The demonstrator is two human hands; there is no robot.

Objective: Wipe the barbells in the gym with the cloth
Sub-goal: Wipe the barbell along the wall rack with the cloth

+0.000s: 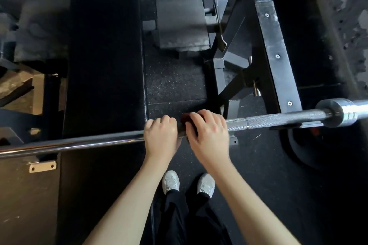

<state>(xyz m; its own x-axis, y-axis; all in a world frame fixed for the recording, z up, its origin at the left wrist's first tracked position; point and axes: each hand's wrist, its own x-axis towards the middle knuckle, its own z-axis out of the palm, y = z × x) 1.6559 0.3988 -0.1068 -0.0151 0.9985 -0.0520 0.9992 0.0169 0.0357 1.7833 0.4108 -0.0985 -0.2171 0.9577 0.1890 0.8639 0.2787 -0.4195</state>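
Obs. The barbell (278,120) lies across the view above a black bench pad (105,55), held up on the rack frame (278,49). It is well clear of the rubber floor (258,165).

Long axis: runs left to right in the head view and climbs slightly toward the right. The right end carries the thick bright sleeve (354,106), which points off the right edge. The left end runs out of frame as smooth, shiny shaft.

Hands: close together near mid-shaft, not touching.
- The left hand (161,135) has its fingers curled over the bare bar.
- The right hand (209,133) is curled over the cloth (185,118). Only a dark red scrap of it shows under the fingertips, pressed against the bar. How far it wraps round cannot be told.

Handling, judged:
- Bar: steel, rigid and heavy, so it will not flex or shift under wiping pressure. It may turn in its supports, so a bracing grip from the left hand makes sense.
- Smooth section: should let the cloth slide freely.
- Knurled section, just right of the right hand: will probably drag and snag fibres, so it calls for firmer pressure and some twisting round the shaft.
- Cloth: soft and light, and it bunches easily. It is best held folded round the bar and pulled along the axis.

Risk: a finger pinched where the shaft meets the rack support.
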